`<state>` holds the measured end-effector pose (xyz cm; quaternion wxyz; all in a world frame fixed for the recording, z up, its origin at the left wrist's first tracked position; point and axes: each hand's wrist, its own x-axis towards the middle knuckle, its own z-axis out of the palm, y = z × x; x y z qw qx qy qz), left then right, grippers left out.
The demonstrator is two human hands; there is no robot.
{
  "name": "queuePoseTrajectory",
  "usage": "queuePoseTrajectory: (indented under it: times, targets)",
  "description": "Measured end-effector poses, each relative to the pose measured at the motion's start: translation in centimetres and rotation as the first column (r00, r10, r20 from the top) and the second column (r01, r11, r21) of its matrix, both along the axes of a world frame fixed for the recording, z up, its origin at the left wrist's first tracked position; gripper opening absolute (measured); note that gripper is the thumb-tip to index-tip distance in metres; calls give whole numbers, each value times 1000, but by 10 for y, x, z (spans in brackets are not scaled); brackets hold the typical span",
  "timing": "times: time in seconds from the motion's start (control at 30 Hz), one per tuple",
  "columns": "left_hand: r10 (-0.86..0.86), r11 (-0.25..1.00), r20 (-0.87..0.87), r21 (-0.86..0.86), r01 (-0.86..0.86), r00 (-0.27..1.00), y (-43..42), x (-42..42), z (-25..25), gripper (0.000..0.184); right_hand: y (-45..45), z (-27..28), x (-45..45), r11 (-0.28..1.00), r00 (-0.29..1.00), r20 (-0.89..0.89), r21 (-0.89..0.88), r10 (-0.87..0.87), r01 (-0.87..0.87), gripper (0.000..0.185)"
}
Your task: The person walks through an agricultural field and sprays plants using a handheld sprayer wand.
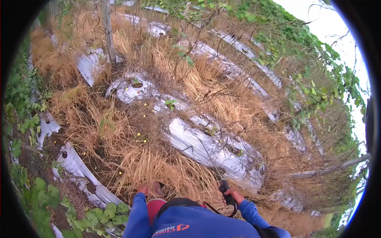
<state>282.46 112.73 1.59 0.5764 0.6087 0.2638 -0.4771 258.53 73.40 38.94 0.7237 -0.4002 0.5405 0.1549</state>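
My right hand (234,196) is wrapped around the black handle (225,188) of a spray wand. Its thin lance (212,162) reaches up and forward over a silvery plastic mulch sheet (190,139). A black hose (233,212) curves from the handle back towards my body. On the other side, my left hand (143,189) hangs low in front of me, close to dry straw. Its fingers look curled in, and what they hold, if anything, is hidden. Beside it a foot (158,188) shows partly among the straw.
Dry grass (151,162) covers the ground between torn mulch strips (85,172). A wooden post (108,31) stands at upper left, and a pole (329,170) slants at right. Green vines (99,216) grow at lower left and along the right edge (293,27). Small yellow fruits (145,141) lie scattered.
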Motion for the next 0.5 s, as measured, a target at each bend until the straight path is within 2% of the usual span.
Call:
queuePoseTrajectory:
  times: [0.03, 0.1, 0.13, 0.17, 0.2, 0.27, 0.3, 0.33, 0.37, 0.4, 0.5]
  targets:
    - [-7, 1000, 52, -13, 8, 999, 5, -6, 3, 15, 2, 5, 5, 997, 998, 52, 68, 28, -31, 27]
    - [-67, 988, -3, 139, 66, 998, -1, -8, 10, 14, 5, 6, 30, 992, 995, 99, 126, 11, -24, 38]
    - [-55, 997, 30, 60, 53, 998, -2, -8, 10, 14, 7, 4, 48, 991, 989, 140, 120, 43, -60, 43]
    - [-42, 999, 54, -15, 43, 998, 3, -16, 6, 14, 11, -6, 61, 995, 990, 130, 75, 58, -68, 36]
    - [-34, 999, 38, -6, 34, 999, 4, -15, 4, 14, 11, -20, 80, 996, 988, 132, 23, 77, -81, 32]
    - [-112, 988, -70, -116, 103, 991, 9, -17, 2, 12, 14, -37, 122, 985, 972, 170, -81, 162, -150, 26]
    - [-109, 989, -77, -110, 100, 991, 13, -21, 1, 12, 6, -57, 137, 988, 973, 169, -19, 157, -156, 21]
    - [-76, 994, -27, -78, 73, 997, 10, -20, -5, 14, 10, -63, 159, 993, 977, 181, -63, 109, -99, 22]
    - [-46, 998, 18, -44, 47, 999, 9, -24, -5, 17, 7, -72, 177, 991, 978, 161, -38, 133, -129, 24]
    - [-55, 998, 42, 17, 55, 998, 7, -22, 14, 20, 5, -82, 192, 988, 978, 141, -13, 157, -156, 26]
    - [-36, 996, 93, -83, 44, 995, 27, -23, -10, 22, 9, -95, 231, 994, 986, 133, -33, 104, -100, 30]
